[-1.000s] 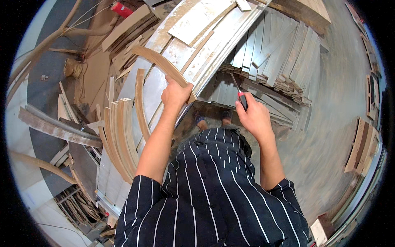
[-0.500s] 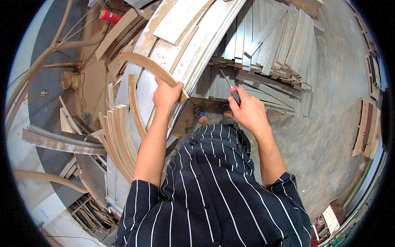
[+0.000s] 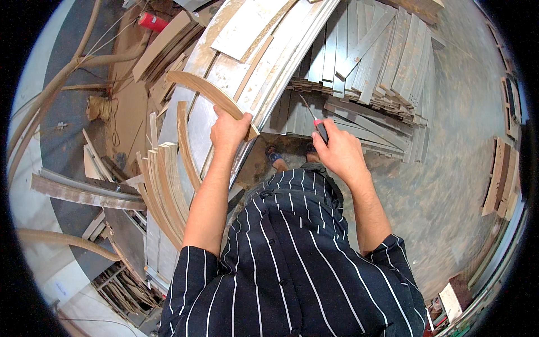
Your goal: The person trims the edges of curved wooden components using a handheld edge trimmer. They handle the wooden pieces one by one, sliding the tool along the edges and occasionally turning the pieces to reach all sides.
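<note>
My left hand (image 3: 230, 128) is closed round the near end of a curved wooden strip (image 3: 205, 90), which arcs away to the far left above the metal worktable (image 3: 247, 84). In my right hand (image 3: 339, 149) is a screwdriver-like tool (image 3: 320, 130) with a red and black handle. Its thin metal shaft points up and to the left, apart from the wooden strip; the exact shape of its tip is too small to tell. Another curved wooden strip (image 3: 187, 143) lies left of my left wrist, beside a bunch of several curved strips (image 3: 163, 188).
Stacked flat slats (image 3: 370, 56) fill the space right of the worktable, with more lying lower down (image 3: 376, 124). Thick hoses (image 3: 78, 62) run along the left. A red cylinder (image 3: 152, 22) lies at the far left. Boards (image 3: 499, 177) stand at the right edge.
Both hands keep their grips and nearly the same positions. The surroundings have shifted very slightly in the picture.
</note>
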Demonstrator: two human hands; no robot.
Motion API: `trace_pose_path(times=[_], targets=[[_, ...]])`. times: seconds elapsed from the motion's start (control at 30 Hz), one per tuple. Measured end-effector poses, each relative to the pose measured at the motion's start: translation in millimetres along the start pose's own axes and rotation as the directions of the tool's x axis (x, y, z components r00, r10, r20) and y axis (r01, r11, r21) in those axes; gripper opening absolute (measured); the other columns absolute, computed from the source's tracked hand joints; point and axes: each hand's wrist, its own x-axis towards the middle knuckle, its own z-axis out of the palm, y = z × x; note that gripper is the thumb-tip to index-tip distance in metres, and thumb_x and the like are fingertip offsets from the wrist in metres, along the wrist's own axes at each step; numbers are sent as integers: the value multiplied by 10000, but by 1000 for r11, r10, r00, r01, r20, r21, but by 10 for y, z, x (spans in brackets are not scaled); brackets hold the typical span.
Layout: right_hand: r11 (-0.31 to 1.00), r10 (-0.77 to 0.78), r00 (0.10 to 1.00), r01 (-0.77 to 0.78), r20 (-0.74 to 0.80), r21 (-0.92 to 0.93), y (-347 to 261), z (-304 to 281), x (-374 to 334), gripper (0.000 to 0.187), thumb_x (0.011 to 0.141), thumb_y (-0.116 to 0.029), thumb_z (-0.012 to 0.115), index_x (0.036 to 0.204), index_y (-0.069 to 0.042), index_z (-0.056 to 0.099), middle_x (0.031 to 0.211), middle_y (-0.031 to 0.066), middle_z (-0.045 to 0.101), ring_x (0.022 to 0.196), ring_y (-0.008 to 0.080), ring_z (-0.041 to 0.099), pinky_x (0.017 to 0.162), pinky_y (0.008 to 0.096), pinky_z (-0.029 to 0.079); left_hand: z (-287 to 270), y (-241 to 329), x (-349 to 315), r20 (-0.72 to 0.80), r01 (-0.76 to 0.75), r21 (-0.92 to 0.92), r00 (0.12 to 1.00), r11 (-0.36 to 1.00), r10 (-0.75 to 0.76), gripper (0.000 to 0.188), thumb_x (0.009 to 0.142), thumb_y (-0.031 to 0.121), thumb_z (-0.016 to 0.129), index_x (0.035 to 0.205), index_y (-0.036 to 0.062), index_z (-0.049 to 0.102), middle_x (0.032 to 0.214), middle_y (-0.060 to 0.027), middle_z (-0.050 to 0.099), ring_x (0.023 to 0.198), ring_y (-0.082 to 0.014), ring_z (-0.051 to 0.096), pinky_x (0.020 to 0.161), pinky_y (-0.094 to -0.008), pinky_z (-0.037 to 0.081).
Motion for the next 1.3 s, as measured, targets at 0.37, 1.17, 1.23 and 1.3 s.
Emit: trace_pose_path(times=[0.37, 1.17, 1.23, 1.3], targets=[[1000, 3, 1000, -3, 26, -4, -34, -2, 36, 356, 1058, -375, 610, 1245, -72, 597, 829, 258, 756, 822, 492, 751, 751, 613, 590, -25, 22, 3, 25, 4, 16, 1000, 1000, -5, 1207, 831, 574, 737, 1636, -150, 204, 1164, -334, 760, 1103, -460, 760, 974, -497, 597], [999, -36, 997, 38, 67, -37, -255, 59, -41, 333, 1047, -359, 638, 1227, -80, 610, 824, 226, 758, 792, 466, 749, 719, 602, 591, 156, 58, 1003, -521, -348, 69, 787, 935, 331, 871, 998, 577, 628, 1625, 20, 391, 1604, -263, 446, 1555, -407, 311, 1317, -585, 119], [1000, -23, 996, 25, 81, -14, -321, 120, -32, 324, 1047, -362, 643, 1225, -92, 618, 827, 232, 750, 803, 474, 738, 719, 604, 574, 155, 92, 977, -499, -338, 74, 802, 938, 328, 876, 989, 592, 627, 1619, 25, 405, 1600, -257, 451, 1557, -407, 307, 1316, -595, 118], [1000, -26, 994, 27, 103, -9, -384, 166, -15, 329, 1047, -373, 639, 1218, -92, 621, 830, 233, 750, 806, 471, 738, 716, 607, 571, 213, 95, 975, -510, -332, 80, 797, 940, 325, 874, 988, 593, 625, 1617, 26, 409, 1597, -251, 454, 1559, -404, 305, 1313, -605, 113]])
